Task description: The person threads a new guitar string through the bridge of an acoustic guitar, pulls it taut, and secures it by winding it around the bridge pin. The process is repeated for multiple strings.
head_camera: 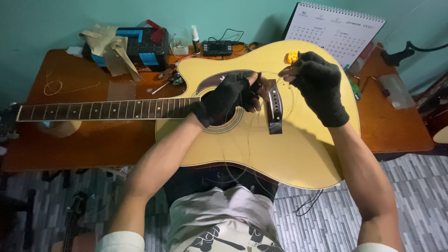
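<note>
A pale yellow acoustic guitar [298, 149] lies flat across a brown wooden table [93, 140], neck [102, 110] pointing left. My left hand [228, 95], in a black fingerless glove, rests over the sound hole beside the dark bridge [274, 108] and pinches a thin guitar string [266, 73]. My right hand [317, 79], also gloved, hovers above the bridge's far end, fingertips closed on the same thin string. A small orange object [292, 57] sits on the guitar top just beyond my right fingers. Loose strings curl over the guitar body.
At the table's back stand a black and blue case [144, 46] with crumpled brown paper, a small bottle [195, 35], a black device [217, 47] and a desk calendar [336, 28]. A tape roll [58, 127] sits under the neck. A coiled string [56, 86] lies left.
</note>
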